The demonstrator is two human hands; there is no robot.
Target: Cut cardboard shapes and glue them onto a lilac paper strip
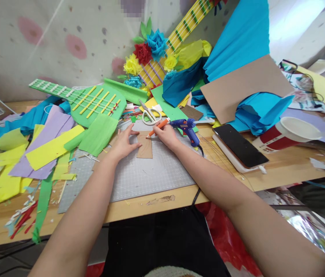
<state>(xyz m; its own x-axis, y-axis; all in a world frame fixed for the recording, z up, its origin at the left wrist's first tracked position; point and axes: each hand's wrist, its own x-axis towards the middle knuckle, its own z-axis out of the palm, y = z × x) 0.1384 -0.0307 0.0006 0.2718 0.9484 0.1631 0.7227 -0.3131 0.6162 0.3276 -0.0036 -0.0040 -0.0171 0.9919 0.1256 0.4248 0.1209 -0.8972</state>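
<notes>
A small piece of brown cardboard (144,150) lies on the grey cutting mat (151,177), with faint curved lines on it. My right hand (166,135) is closed around an orange marker (159,127), its tip at the upper part of the cardboard. My left hand (126,143) has its fingers apart, thumb and fingertips at the cardboard's left edge. Scissors with white handles (151,115) rest just beyond my hands. A blue glue gun (189,130) lies right of my right hand.
A green paper guitar (93,102) and crepe paper strips (44,150) cover the left side. Behind stands a yellow guitar with paper flowers (151,57). A black phone (240,145), a paper cup (289,134) and a large cardboard sheet (237,84) are on the right.
</notes>
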